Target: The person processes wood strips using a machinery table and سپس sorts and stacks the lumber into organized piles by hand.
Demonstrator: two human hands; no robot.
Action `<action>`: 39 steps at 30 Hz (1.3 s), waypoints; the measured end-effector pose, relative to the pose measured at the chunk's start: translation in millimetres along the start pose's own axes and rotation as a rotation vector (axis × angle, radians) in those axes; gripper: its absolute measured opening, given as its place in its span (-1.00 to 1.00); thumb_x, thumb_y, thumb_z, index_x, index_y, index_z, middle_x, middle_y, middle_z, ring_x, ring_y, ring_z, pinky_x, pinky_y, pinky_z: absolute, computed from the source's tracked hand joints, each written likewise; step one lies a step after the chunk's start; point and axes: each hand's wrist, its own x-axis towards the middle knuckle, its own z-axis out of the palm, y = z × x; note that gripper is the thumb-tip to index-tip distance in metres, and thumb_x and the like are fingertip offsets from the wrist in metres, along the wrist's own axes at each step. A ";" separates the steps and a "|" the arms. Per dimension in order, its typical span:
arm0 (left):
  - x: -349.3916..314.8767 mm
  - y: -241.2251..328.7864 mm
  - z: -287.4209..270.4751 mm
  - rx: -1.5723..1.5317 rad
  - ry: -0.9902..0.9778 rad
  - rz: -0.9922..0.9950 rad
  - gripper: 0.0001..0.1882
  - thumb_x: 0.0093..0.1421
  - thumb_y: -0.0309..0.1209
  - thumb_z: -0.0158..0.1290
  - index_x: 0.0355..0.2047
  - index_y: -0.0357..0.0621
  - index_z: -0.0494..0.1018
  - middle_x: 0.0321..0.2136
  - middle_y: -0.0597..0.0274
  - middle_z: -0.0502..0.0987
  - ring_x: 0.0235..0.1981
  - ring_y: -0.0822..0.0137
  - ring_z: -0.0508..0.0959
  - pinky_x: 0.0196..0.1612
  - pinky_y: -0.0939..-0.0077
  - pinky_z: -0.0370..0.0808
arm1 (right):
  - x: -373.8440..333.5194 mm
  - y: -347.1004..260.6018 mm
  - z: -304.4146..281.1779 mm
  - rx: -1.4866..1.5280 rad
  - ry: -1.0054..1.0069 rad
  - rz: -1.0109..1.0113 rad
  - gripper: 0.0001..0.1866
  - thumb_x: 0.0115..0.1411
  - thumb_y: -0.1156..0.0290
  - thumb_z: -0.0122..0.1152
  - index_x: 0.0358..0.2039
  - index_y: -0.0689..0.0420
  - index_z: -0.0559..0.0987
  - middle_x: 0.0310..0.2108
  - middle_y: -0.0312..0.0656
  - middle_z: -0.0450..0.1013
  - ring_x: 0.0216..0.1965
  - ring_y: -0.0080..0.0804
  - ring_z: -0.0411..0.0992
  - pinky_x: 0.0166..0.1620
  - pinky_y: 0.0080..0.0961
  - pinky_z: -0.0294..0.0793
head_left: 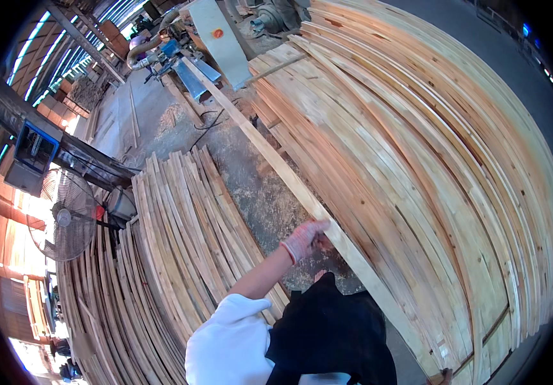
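A long board, and one clear grip to steady it.
My left hand (304,242) was closed around the edge of the long board (289,181), which ran slantwise between the left stack (183,212) and the right stack (379,144), its far end at the blue machine (191,80). My right hand (447,376) was barely in view at the lower edge, so I could not tell whether it gripped anything. With so much length beyond my left hand, a twist of the wrist could have swung the far end off line; the near part, close along the right stack, could have snagged on its uneven edges. Sawdust on the floor (241,168) could have cost me my footing.
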 end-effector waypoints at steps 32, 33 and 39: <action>64.6 23.7 21.4 -0.212 0.350 0.338 -0.66 0.18 -0.05 -0.01 -0.25 -0.04 0.46 -0.44 0.33 0.52 -0.53 0.33 0.42 -0.13 0.30 0.46 | 306.4 -131.5 125.4 -1.069 0.276 -0.215 -0.74 0.02 0.40 -0.03 -0.23 0.07 0.46 -0.30 -0.17 0.47 -0.22 -0.25 0.44 -0.17 -0.29 0.38; 59.8 27.7 38.4 -0.290 0.386 0.421 -0.67 0.20 -0.06 -0.03 -0.26 -0.03 0.46 -0.41 0.34 0.53 -0.49 0.31 0.44 -0.09 0.27 0.44 | 310.9 -115.7 114.3 -1.129 0.246 -0.118 -0.75 0.05 0.39 -0.02 -0.21 0.05 0.43 -0.28 -0.20 0.46 -0.20 -0.29 0.45 -0.16 -0.30 0.39; 91.6 -22.6 76.1 -0.247 0.190 0.007 -0.83 0.16 -0.21 0.04 -0.35 0.01 0.47 -0.30 0.33 0.51 -0.30 0.28 0.48 -0.07 0.25 0.42 | 295.9 -96.3 111.9 -1.303 0.068 -0.051 -0.75 0.02 0.34 0.11 -0.22 0.00 0.44 -0.32 -0.20 0.46 -0.18 -0.28 0.46 -0.18 -0.31 0.42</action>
